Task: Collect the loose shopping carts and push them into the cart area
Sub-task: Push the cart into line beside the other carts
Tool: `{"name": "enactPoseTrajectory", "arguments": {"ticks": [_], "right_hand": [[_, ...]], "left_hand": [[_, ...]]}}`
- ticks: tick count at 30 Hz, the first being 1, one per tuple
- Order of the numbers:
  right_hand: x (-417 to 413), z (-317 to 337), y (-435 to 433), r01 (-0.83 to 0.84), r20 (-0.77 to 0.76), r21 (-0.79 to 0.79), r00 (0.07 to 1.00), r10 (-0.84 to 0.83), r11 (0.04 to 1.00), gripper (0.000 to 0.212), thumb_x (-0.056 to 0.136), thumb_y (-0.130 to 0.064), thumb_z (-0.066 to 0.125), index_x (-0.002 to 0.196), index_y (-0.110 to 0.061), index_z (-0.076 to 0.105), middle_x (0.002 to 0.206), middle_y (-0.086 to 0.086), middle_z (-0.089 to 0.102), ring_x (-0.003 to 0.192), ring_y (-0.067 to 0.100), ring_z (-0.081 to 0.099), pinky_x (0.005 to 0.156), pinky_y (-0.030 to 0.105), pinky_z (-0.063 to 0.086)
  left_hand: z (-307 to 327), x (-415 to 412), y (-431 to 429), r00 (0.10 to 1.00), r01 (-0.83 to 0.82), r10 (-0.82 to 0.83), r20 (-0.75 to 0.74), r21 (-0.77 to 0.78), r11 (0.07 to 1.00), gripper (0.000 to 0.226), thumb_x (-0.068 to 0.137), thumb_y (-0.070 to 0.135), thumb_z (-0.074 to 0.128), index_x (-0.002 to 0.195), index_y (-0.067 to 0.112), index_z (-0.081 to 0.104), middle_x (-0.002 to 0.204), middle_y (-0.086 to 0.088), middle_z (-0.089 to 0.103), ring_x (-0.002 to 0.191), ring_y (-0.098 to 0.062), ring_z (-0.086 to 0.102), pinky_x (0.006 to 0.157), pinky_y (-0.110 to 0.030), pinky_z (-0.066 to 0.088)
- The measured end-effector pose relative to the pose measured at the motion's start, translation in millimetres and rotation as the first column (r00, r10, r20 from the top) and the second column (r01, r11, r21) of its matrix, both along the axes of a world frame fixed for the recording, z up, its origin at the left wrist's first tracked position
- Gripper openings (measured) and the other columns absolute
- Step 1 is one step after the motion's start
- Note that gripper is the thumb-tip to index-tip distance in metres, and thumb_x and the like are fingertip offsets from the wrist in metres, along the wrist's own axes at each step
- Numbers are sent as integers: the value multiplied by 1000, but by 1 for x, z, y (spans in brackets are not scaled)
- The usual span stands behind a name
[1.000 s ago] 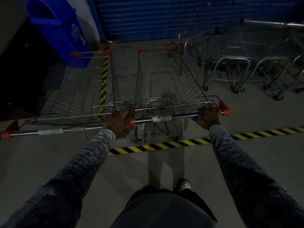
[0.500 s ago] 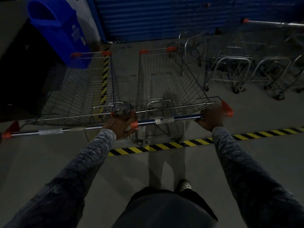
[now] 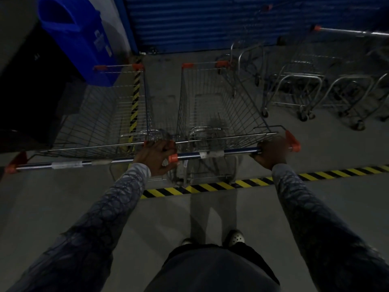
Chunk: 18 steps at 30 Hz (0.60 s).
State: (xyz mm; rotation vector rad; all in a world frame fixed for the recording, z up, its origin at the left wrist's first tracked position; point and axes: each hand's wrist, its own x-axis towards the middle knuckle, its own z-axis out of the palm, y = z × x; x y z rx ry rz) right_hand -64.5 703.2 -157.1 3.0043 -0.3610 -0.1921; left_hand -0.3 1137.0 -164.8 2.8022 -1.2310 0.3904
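Observation:
Two wire shopping carts with orange corner caps stand side by side in front of me. My right hand (image 3: 270, 151) grips the right end of the right cart's (image 3: 221, 106) handle bar. My left hand (image 3: 156, 158) is curled where the left cart's (image 3: 101, 125) handle bar meets the orange end cap of the right cart's bar. Both carts stand beyond a yellow-and-black floor stripe (image 3: 210, 187).
A blue bin (image 3: 77, 36) leans at the back left beside a dark block. A blue roller shutter (image 3: 221, 20) closes the far side. Several nested carts (image 3: 315, 89) stand at the right. A second striped line (image 3: 134, 102) runs between the two carts. My feet (image 3: 235, 239) stand on grey floor.
Both carts have rolled a little forward, away from me, with my hands staying on their handles. My feet have stepped closer to the stripe.

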Motion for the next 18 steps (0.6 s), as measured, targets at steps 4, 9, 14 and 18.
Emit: {"name": "enactPoseTrajectory", "arguments": {"ticks": [4,9,14,18], "right_hand": [[-3,3,-3,-30,29,99,999,27,995,53,80,-67,62,112,-26,71,121,3,67,124,31,49,107,50,30],[-6,1,1,-85,30,245,996,80,966,75,66,-86,62,121,-36,64,133,-1,55,135,33,37,109,62,18],[5,-14,54,-246,192,349,963,188,904,79,70,-99,32,95,-37,74,114,-11,69,127,27,53,108,68,25],[13,-10,71,-139,61,357,990,125,924,101,62,-104,1,102,-46,74,131,-23,59,146,19,28,118,61,-9]], "left_hand": [[1,-9,-1,995,-101,98,-24,-199,975,58,91,60,53,131,20,64,115,-8,61,106,-31,57,92,-43,42],[4,-20,-10,828,-553,230,-511,-813,183,42,101,35,52,118,0,68,112,-12,68,107,-31,62,95,-52,50],[17,-16,-18,729,-681,-151,-667,-687,-254,29,94,-1,46,113,-6,66,95,11,76,92,-6,68,81,-25,54],[3,-20,-3,793,-599,112,-598,-736,314,26,95,30,54,110,39,74,113,15,73,112,-10,63,105,-49,43]]}}
